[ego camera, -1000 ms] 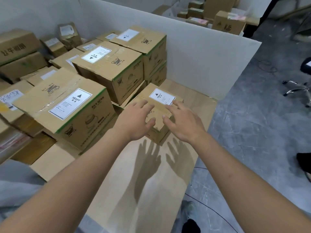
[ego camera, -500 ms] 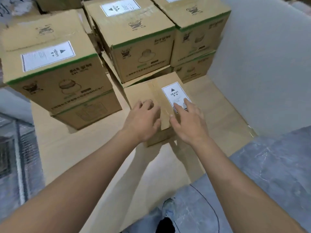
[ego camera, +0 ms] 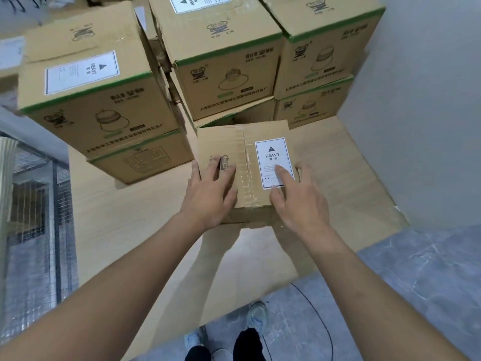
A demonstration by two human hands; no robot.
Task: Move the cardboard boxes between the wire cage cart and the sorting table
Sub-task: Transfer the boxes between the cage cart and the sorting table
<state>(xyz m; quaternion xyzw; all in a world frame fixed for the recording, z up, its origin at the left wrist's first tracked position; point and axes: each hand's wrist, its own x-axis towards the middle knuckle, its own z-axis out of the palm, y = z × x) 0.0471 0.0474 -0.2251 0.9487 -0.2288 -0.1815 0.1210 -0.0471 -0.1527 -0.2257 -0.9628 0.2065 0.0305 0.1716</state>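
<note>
Label (ego camera: 271,155) reading "HEAVY" lies on the box (ego camera: 223,142), right hand (ego camera: 299,204) touching it.

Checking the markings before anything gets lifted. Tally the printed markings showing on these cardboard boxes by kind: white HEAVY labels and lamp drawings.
White HEAVY labels: 3
Lamp drawings: 4
Total: 7
</note>
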